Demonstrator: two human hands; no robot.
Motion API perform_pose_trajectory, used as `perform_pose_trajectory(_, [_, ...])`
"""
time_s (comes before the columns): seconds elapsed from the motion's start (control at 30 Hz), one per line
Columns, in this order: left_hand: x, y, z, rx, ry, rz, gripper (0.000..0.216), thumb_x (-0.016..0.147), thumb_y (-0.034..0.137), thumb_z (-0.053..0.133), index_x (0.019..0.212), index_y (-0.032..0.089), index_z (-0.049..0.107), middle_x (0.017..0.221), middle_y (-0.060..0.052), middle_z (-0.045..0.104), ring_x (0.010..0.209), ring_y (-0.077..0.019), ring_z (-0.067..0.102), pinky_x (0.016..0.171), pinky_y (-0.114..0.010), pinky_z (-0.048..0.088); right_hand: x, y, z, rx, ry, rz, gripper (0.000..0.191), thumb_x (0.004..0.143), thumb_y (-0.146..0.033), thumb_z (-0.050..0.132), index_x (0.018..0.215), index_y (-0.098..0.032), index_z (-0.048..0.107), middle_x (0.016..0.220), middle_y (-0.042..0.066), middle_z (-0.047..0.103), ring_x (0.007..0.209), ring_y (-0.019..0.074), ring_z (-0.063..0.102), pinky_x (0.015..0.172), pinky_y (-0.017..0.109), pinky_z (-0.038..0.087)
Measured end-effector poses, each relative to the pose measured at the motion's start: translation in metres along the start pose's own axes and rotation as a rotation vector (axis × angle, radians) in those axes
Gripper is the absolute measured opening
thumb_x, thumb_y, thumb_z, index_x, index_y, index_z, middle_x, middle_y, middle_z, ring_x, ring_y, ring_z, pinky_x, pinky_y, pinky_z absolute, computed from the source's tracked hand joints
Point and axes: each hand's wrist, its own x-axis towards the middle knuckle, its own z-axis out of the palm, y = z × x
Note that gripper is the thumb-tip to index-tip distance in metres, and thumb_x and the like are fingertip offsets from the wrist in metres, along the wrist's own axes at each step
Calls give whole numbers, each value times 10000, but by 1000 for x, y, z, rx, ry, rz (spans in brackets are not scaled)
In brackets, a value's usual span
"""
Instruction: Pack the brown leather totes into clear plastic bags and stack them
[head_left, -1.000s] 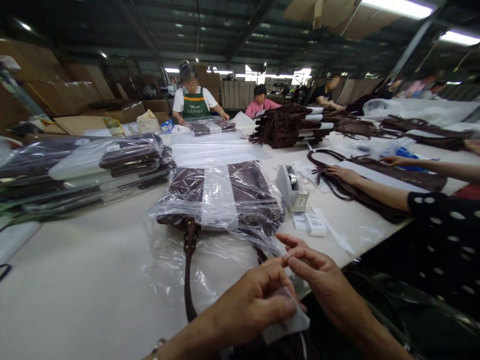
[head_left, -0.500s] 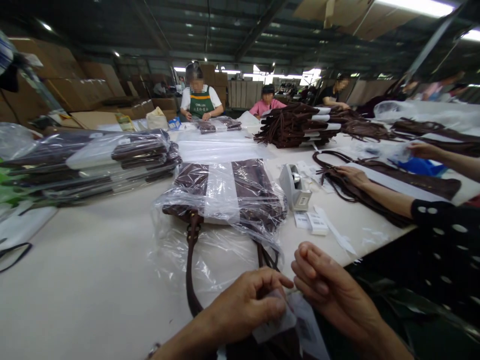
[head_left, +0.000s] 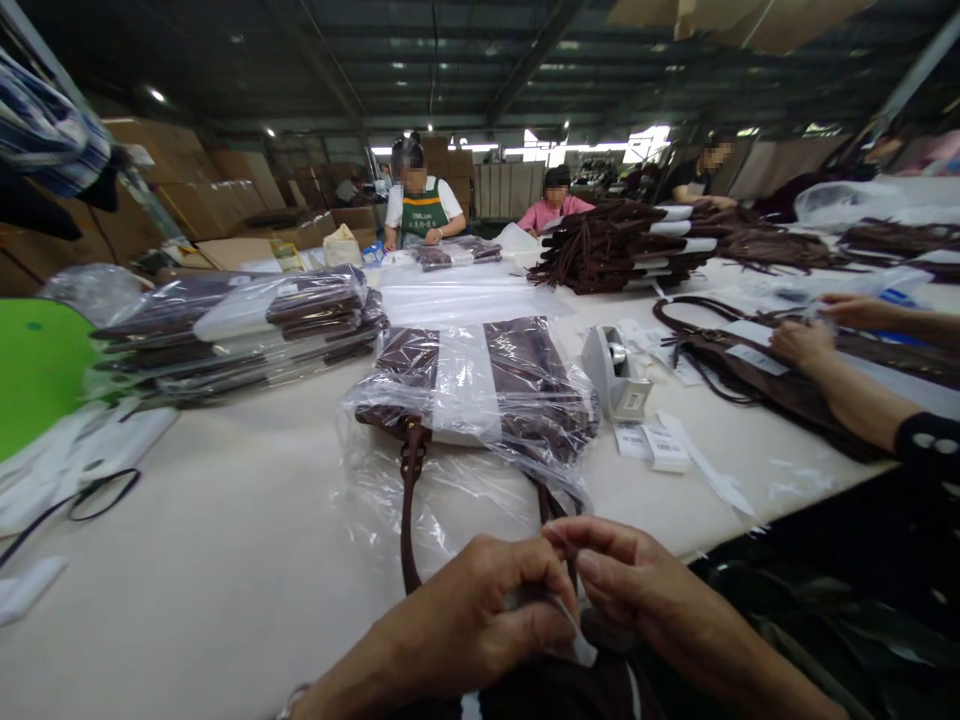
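Observation:
My left hand (head_left: pixel 480 615) and my right hand (head_left: pixel 637 590) meet at the near edge of the white table (head_left: pixel 225 560). Both are closed in a pinch on a small white paper tag (head_left: pixel 574 640) over a dark brown bag at the bottom of the view. Just beyond the hands lies a brown bag in a clear plastic sleeve (head_left: pixel 480 400), its brown strap (head_left: pixel 409 520) running toward me.
A stack of bagged brown bags (head_left: pixel 247 325) lies at the left, a green object (head_left: pixel 37 370) beside it. A tape dispenser (head_left: pixel 619 375) and barcode labels (head_left: pixel 652 445) sit right of the sleeve. A co-worker's hands (head_left: pixel 806 345) handle a bag at right. Other people work at the far end.
My right hand has closed in on the left, and both now pinch the tag together. The view has shifted left, bringing the green object into sight.

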Motion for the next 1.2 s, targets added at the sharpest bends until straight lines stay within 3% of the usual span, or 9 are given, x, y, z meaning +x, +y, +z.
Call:
perform_pose_trajectory(0.1, [3, -6, 5, 88, -53, 6, 53, 862, 181, 653, 867, 174, 705, 858, -4, 714, 786, -113, 631, 729, -201, 466, 4, -2, 8, 92, -48, -33, 537, 696, -480, 827, 1136, -201, 694, 1092, 88, 711, 841, 153, 649, 720, 253, 492])
perform_pose_trajectory(0.2, [5, -12, 10, 207, -199, -28, 101, 837, 156, 659, 890, 217, 720, 858, 26, 715, 793, -110, 635, 726, -182, 459, 11, -4, 16, 114, -115, -5, 529, 673, -466, 849, 1094, -179, 705, 1090, 110, 723, 899, 178, 665, 764, 267, 501])
perform_pose_trajectory(0.3, [8, -17, 15, 261, -336, -32, 140, 803, 126, 659, 887, 223, 716, 812, 39, 705, 749, -110, 627, 678, -166, 448, 16, -7, 25, 96, -132, 13, 505, 636, -388, 886, 1045, -154, 703, 1014, 103, 745, 685, 99, 629, 605, 195, 460])
perform_pose_trajectory(0.4, [12, -22, 20, 272, -398, 13, 117, 802, 139, 655, 876, 215, 704, 778, 41, 684, 705, -109, 610, 618, -160, 436, 18, -11, 30, 101, -111, 4, 386, 646, -335, 879, 920, -141, 688, 831, 57, 748, 403, -9, 377, 399, 149, 240])
perform_pose_trajectory(0.53, [12, -27, 23, 286, -414, 26, 110, 795, 159, 664, 882, 217, 699, 764, 40, 668, 670, -109, 598, 576, -160, 422, 18, -14, 28, 162, -101, -48, 343, 655, -339, 873, 829, -140, 653, 713, 33, 717, 353, -27, 279, 374, 158, 138])
perform_pose_trajectory(0.83, [7, -32, 23, 322, -395, -83, 186, 803, 188, 643, 959, 253, 721, 766, 43, 687, 638, -115, 607, 564, -164, 427, 15, -10, 17, 221, -68, -22, 409, 622, -260, 898, 962, -151, 699, 752, 3, 690, 389, -30, 307, 383, 150, 159])
perform_pose_trajectory(0.93, [6, -39, 23, 309, -388, -75, 179, 798, 187, 658, 950, 254, 722, 766, 42, 688, 657, -119, 622, 563, -159, 426, 19, -10, 13, 251, -60, -26, 385, 612, -270, 904, 911, -144, 697, 714, -14, 656, 394, -34, 264, 377, 149, 137])
perform_pose_trajectory(1.07, [1, -46, 25, 283, -401, -21, 178, 832, 213, 676, 1002, 251, 710, 856, 19, 719, 744, -140, 652, 640, -170, 458, 26, -9, 7, 293, -59, -53, 360, 640, -334, 892, 792, -146, 626, 590, -66, 538, 387, -30, 223, 371, 146, 97])
perform_pose_trajectory(1.2, [-6, -30, 21, 255, -367, -19, 232, 877, 244, 653, 1105, 275, 685, 1045, -13, 726, 928, -169, 669, 819, -212, 490, 27, -12, -1, 321, -43, -123, 372, 676, -367, 868, 780, -159, 578, 583, -81, 513, 384, -28, 185, 372, 148, 100])
